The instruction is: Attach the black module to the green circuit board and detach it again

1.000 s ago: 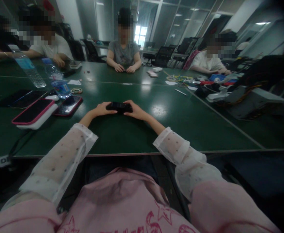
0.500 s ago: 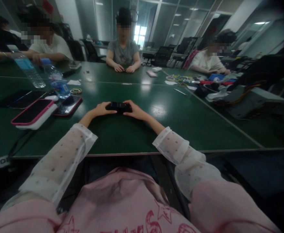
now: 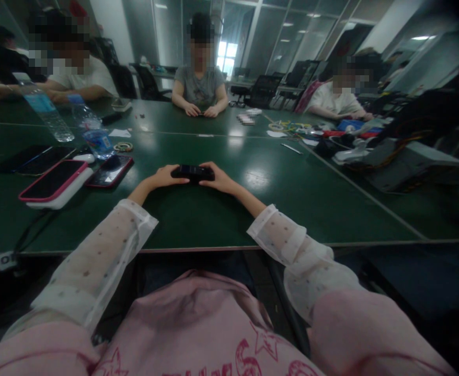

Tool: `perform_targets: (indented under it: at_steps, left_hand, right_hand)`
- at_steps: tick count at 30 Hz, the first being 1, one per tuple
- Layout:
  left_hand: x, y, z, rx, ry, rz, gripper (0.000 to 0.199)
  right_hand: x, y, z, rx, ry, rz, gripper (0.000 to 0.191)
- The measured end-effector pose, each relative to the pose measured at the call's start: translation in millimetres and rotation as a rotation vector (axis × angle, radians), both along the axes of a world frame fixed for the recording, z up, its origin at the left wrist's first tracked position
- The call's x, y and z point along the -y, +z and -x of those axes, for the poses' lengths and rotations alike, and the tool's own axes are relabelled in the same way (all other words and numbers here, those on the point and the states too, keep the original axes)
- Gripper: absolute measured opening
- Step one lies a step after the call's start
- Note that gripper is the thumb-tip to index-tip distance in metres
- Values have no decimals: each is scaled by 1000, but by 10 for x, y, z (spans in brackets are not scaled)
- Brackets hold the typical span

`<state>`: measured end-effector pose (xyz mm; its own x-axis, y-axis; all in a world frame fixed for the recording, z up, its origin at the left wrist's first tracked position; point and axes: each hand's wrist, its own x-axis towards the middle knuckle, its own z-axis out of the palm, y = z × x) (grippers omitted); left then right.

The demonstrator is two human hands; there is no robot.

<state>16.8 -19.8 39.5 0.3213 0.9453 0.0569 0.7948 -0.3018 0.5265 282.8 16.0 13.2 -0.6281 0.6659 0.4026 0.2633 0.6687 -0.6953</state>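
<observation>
A small black rectangular device (image 3: 193,173) with a glossy, faintly lit face is held sideways over the green table, and its exact kind is hard to make out. My left hand (image 3: 164,176) is closed on its left end, thumb along the near edge. On the opposite end, my right hand (image 3: 217,178) grips it the same way, with fingers over the top. Left of my left hand lies a phone in a dark red case (image 3: 111,171). Beyond that, another phone in a pink case (image 3: 54,180) rests on a white block.
Two water bottles (image 3: 97,137) stand at the left, near a roll of tape (image 3: 123,147). At the right are a grey metal case (image 3: 405,162), tangled cables (image 3: 292,128) and a thin pen-like stick (image 3: 291,149). Several people sit around the green table (image 3: 198,219).
My hands and the black device stay in place. At the far left, a seated person's arms have shifted slightly.
</observation>
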Motion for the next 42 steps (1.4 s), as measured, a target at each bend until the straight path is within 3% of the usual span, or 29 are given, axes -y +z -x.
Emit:
perform_targets:
  at_steps: [22, 28, 42]
  left_hand:
    - [-57, -80, 50, -22, -6, -4, 82]
    - [-87, -120, 58, -36, 53, 13, 92]
    - [-100, -146, 77, 2, 27, 4, 83]
  right_hand:
    - [10, -39, 51, -63, -43, 6, 61]
    - [-14, -58, 71, -96, -74, 18, 62]
    - [-6, 45, 47, -154, -54, 54, 67]
